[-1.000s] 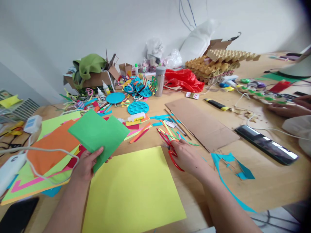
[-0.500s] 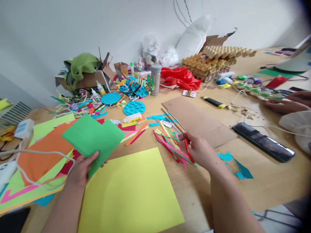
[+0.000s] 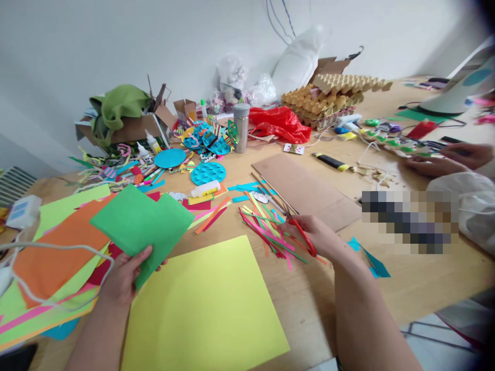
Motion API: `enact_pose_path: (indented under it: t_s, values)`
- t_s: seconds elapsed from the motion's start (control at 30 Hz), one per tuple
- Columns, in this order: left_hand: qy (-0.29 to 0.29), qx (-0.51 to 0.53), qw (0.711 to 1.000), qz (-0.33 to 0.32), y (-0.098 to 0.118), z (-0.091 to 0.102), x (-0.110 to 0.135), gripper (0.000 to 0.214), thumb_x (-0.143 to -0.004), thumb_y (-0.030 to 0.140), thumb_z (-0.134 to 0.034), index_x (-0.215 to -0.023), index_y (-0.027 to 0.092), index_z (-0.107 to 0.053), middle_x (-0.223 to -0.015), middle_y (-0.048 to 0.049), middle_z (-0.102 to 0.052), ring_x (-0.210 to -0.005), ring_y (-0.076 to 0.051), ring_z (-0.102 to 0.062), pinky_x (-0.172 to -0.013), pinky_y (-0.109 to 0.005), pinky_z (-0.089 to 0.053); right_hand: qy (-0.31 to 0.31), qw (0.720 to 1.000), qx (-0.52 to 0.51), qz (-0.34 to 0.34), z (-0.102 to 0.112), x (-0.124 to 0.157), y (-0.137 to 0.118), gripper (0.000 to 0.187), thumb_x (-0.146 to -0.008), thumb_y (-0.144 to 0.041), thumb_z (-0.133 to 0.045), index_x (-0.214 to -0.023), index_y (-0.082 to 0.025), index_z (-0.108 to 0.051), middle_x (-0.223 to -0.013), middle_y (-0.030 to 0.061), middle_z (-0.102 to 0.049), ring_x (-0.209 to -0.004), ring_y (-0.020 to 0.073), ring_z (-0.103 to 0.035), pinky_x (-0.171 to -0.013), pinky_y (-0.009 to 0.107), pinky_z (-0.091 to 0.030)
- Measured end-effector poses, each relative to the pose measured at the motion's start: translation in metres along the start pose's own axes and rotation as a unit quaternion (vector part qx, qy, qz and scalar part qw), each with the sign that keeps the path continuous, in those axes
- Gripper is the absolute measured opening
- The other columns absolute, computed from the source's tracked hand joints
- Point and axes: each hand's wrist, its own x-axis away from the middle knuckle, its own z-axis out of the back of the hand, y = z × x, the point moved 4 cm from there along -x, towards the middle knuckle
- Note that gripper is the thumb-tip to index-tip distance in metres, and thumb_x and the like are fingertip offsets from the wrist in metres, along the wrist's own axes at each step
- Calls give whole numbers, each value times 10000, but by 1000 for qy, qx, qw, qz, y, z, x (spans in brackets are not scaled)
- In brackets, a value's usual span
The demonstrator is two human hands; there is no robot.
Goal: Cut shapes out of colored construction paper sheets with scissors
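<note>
My left hand pinches a green sheet of paper with a notch in its upper edge, thumb on top. The sheet is held up over the left part of a large yellow sheet. My right hand is closed on red-handled scissors, whose blades point away from me. Just left of the scissors lies a heap of coloured paper strips. Behind the blades, thin sticks rest along the edge of a brown cardboard piece.
Orange paper and other sheets lie at left, crossed by a white cable. A steel flask, red plastic bag and egg trays stand at the back. Another person's hands rest at right. A black-yellow cutter lies beyond the cardboard.
The view has shifted slightly, so the surroundings sit further left. The scissors in my right hand have turned a little, showing more of the red handle. My left hand still holds the green paper.
</note>
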Motion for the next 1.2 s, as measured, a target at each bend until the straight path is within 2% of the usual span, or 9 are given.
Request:
enact_pose_path:
  t_s: [0.2,0.4,0.67,0.83,0.97,1.2]
  values:
    - [-5,-1,1000,-5,1,0,2,322,-512,225,-815,-780,135,-661,-587,-44,-691,-465,-203,-638,-422,-255,-524,-53,998,-43,-10,-11,-1,-5,311,-761,-453,-539,-670,-157,-566,-579,-9,-526,-574,130,-472,-524,230,-360]
    - [-10,-2,1000,0,1,1,2,365,-503,262,-833,-795,131,-657,-585,-53,-692,-466,-204,-635,-433,-260,-529,-8,1000,-20,-20,-4,-2,2,333,-751,-466,-538,-651,-153,-588,-578,-6,-511,-567,128,-456,-510,227,-343]
    - [-1,5,1000,-5,2,-1,3,285,-534,199,-798,-775,137,-660,-600,-37,-693,-469,-198,-639,-423,-252,-523,48,997,-8,-58,9,-4,15,347,-748,-477,-532,-647,-150,-590,-554,-17,-450,-549,118,-406,-496,228,-319]
    - [-11,-13,1000,2,1,0,3,232,-559,196,-778,-752,133,-664,-578,-58,-691,-461,-196,-634,-436,-254,-523,26,999,-33,-29,3,-3,6,348,-748,-478,-538,-642,-151,-589,-574,-5,-491,-565,124,-432,-505,228,-336]
    - [-7,-7,1000,0,1,1,3,271,-540,220,-795,-763,130,-668,-575,-61,-689,-459,-206,-633,-434,-265,-522,17,999,-30,-8,-3,-3,-4,380,-736,-518,-548,-631,-154,-579,-560,-10,-486,-555,123,-436,-491,223,-328]
    - [-7,6,1000,3,0,0,2,296,-502,231,-822,-733,116,-676,-584,-71,-693,-466,-204,-634,-428,-255,-521,7,1000,22,-14,-8,-7,0,386,-786,-511,-503,-604,-171,-485,-547,-21,-452,-542,113,-407,-474,219,-286]
